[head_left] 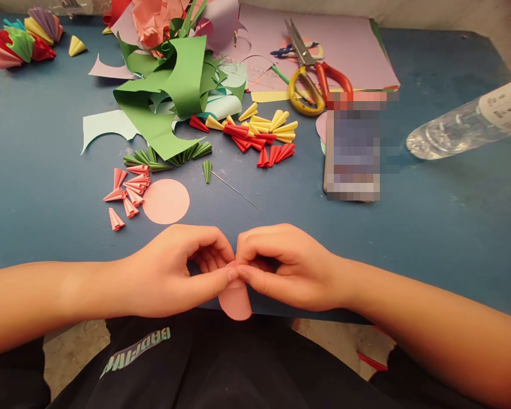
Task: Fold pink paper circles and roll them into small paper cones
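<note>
My left hand and my right hand meet at the near edge of the blue table. Both pinch one folded pink paper piece, whose rounded end hangs below my fingertips over my lap. A flat pink paper circle lies just beyond my left hand. Beside it sit several small folded pink cones. A thin needle lies past the circle.
Green cones, red cones and yellow cones lie mid-table near green paper scraps. Scissors rest on purple paper. A blurred flat object and a clear plastic bottle lie at the right. Folded paper fans sit far left.
</note>
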Action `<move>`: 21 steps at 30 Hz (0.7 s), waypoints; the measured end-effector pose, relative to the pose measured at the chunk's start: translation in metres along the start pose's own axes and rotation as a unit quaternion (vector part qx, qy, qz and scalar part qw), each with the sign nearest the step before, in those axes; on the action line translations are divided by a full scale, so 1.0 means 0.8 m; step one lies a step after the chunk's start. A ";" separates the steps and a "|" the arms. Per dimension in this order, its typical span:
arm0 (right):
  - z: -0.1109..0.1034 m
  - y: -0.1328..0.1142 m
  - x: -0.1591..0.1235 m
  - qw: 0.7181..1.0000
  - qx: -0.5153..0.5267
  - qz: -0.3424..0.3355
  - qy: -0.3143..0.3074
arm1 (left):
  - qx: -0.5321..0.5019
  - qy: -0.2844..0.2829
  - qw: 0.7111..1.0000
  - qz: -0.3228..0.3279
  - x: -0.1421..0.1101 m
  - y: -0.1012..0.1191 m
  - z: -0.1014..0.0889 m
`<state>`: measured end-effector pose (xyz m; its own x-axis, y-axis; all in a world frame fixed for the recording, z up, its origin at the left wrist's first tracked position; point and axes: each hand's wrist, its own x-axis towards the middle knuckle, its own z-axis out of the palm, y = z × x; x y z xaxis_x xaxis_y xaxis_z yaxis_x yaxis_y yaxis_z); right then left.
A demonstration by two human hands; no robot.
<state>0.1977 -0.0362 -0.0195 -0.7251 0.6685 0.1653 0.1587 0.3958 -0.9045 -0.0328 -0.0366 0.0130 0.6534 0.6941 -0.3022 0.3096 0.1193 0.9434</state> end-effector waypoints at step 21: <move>-0.003 -0.005 0.000 0.991 -0.117 0.044 -0.054 | 0.146 0.069 0.982 0.100 0.007 0.001 -0.005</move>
<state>0.1988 -0.0365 -0.0151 -0.7671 0.6406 0.0347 0.3672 0.4828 -0.7950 -0.0317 -0.0299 0.0123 0.6273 0.7752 -0.0745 0.3830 -0.2238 0.8962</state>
